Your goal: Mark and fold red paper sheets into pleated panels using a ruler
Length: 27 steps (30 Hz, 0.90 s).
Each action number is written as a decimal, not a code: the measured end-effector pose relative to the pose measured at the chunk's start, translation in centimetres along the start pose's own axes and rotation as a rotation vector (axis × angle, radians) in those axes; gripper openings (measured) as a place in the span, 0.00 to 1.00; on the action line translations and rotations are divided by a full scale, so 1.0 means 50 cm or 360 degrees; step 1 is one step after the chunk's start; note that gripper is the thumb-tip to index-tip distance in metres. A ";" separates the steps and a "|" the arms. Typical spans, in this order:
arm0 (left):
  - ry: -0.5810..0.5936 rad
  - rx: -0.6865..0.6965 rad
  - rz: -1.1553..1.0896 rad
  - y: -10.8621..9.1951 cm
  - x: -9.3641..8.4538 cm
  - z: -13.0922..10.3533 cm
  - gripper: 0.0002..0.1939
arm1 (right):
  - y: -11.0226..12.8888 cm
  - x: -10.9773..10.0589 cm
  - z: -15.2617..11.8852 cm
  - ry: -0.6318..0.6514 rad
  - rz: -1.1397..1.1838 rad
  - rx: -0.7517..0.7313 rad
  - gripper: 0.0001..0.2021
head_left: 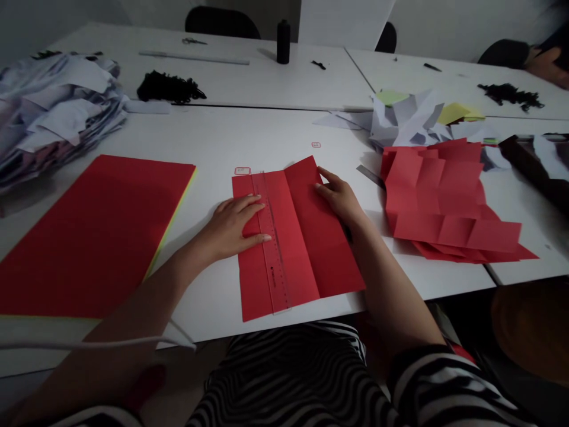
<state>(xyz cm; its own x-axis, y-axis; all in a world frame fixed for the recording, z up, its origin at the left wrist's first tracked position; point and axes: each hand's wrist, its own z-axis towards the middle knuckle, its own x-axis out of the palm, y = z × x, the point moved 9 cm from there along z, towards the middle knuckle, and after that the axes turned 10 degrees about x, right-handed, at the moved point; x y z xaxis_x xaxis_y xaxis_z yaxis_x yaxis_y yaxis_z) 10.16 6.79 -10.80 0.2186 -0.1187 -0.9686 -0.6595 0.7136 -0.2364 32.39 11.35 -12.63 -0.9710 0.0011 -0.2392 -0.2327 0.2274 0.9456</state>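
One red sheet [297, 243] lies beneath spread left fingers [250, 209], its edge pinched by right fingers [326, 190].

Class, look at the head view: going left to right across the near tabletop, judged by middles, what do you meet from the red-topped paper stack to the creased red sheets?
Red-topped paper stack → left hand → transparent ruler → right hand → creased red sheets.

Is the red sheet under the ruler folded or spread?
Spread open, not flat: the red sheet shows a crease, and its right part slopes up toward the right hand.
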 end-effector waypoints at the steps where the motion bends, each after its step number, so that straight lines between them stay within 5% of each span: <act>1: 0.0004 -0.0005 -0.0001 0.000 -0.001 0.000 0.34 | 0.000 0.001 0.000 0.0007 -0.0002 -0.0002 0.30; 27: 0.0017 -0.0051 -0.0030 0.002 -0.010 -0.011 0.32 | -0.009 0.014 0.008 -0.0028 -0.0062 0.0015 0.29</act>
<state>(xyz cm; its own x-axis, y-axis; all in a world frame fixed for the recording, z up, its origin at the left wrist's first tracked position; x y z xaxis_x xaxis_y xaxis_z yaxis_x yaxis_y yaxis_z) 9.59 6.52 -10.37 0.2236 -0.1398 -0.9646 -0.6779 0.6888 -0.2570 31.82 11.63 -13.33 -0.9600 0.0093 -0.2799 -0.2699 0.2367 0.9333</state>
